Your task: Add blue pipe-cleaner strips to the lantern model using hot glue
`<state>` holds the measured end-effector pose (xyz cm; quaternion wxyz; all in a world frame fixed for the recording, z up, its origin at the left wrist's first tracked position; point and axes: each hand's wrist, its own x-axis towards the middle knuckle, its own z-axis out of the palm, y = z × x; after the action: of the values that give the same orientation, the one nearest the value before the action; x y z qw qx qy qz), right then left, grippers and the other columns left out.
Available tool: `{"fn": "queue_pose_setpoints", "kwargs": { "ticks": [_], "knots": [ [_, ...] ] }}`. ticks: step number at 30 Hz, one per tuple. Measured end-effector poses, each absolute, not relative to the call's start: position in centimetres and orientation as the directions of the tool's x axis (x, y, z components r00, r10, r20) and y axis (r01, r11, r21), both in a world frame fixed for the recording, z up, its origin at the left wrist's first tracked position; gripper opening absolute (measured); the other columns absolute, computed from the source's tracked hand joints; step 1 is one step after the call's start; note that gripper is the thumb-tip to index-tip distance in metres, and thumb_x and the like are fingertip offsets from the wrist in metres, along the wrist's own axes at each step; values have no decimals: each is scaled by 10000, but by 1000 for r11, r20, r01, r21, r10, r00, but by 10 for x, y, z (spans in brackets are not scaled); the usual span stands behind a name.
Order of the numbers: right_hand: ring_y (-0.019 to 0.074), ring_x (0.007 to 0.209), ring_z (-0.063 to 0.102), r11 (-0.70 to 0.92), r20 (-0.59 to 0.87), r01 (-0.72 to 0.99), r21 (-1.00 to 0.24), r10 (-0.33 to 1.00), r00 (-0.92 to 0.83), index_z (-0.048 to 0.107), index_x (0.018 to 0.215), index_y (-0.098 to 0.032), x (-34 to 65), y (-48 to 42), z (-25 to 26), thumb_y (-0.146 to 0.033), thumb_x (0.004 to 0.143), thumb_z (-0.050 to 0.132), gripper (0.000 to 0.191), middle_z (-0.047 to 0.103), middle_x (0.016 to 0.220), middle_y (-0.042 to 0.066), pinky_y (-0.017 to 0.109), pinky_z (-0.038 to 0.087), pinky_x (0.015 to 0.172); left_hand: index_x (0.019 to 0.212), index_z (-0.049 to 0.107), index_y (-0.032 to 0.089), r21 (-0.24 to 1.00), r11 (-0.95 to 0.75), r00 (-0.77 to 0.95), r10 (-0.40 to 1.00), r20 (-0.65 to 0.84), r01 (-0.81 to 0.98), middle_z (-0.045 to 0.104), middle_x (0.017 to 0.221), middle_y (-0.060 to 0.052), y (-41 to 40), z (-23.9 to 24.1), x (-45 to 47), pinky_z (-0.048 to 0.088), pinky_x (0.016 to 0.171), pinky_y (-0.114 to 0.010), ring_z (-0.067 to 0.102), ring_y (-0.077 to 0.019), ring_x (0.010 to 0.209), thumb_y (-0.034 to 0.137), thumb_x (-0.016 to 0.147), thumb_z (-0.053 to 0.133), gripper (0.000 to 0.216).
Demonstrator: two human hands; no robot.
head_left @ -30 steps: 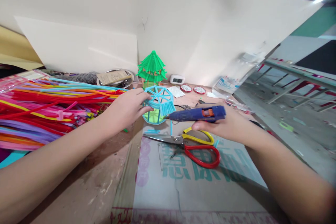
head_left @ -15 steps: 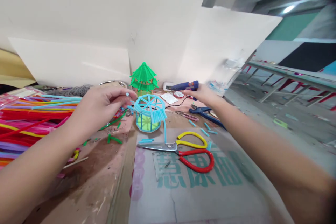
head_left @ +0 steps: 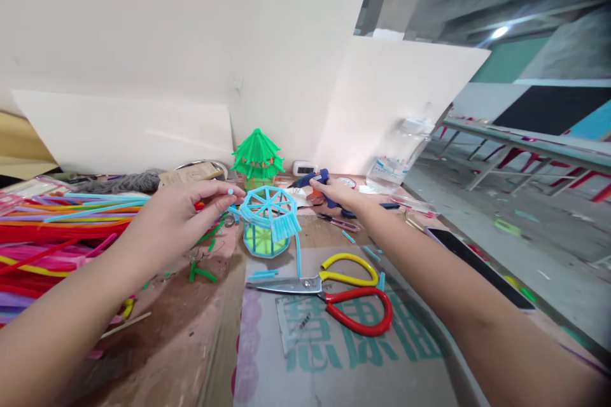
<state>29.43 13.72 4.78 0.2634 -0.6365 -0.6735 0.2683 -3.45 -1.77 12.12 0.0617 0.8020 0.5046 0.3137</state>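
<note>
A small light-blue pavilion model (head_left: 268,221) made of straw pieces stands on the table ahead of me. My left hand (head_left: 184,215) hovers just left of it, thumb and forefinger pinched on a short light-blue straw piece (head_left: 230,191). My right hand (head_left: 334,193) reaches far back, closed around the blue glue gun (head_left: 312,179), which is low over the table near the wall. A finished green pavilion model (head_left: 256,155) stands behind the blue one.
Scissors with one yellow and one red handle (head_left: 341,292) lie on printed cardboard (head_left: 334,356) near me. A thick pile of coloured straws (head_left: 57,229) fills the left. Blue pliers (head_left: 367,208), a clear plastic bottle (head_left: 398,159), a metal bowl and cut straw bits lie about. A black phone (head_left: 477,267) rests at right.
My right hand carried the glue gun from in front of the blue model to the back of the table. My left hand drew away from the model, pinching a short blue piece.
</note>
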Motion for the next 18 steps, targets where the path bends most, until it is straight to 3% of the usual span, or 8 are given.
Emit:
{"fn": "queue_pose_setpoints", "kwargs": {
  "ticks": [4,9,13,16,18],
  "knots": [
    [170,733,703,130,52,694,-708,990,-132,666,987,-149,294,122,52,-469,967,548,341,779,901,111,216,521,580,995,746,317,398,-541,329,809,487,741,778,1057,39,-15,118,-36,563,804,-314,726,-227,922,454,937,497,290],
    [193,842,665,178,164,744,-644,982,-93,674,938,-151,305,114,53,-304,838,717,188,758,936,96,269,515,722,1077,728,315,357,-604,342,744,574,713,777,1053,16,-16,113,-37,567,738,-334,728,-233,909,338,954,488,271],
    [207,837,657,183,217,766,-617,974,-57,674,1010,-137,316,112,49,-329,755,780,336,743,912,94,322,513,793,1134,721,273,354,-614,344,733,587,705,773,1074,-11,-22,114,-30,566,737,-313,721,-216,881,318,960,483,299],
    [235,992,641,199,329,762,-616,944,19,576,1247,-119,324,101,58,-392,809,716,534,688,1153,167,368,501,883,1095,730,234,411,-566,311,783,539,714,780,1012,-21,-27,117,-24,558,707,-290,715,-199,811,328,936,512,286],
    [244,1085,604,236,451,759,-606,888,84,510,1317,-110,322,80,72,-407,879,617,539,618,1270,200,389,475,937,979,749,232,417,-584,339,780,526,696,782,919,-5,-29,118,-21,552,708,-281,706,-186,758,351,918,529,258]
  ]
}}
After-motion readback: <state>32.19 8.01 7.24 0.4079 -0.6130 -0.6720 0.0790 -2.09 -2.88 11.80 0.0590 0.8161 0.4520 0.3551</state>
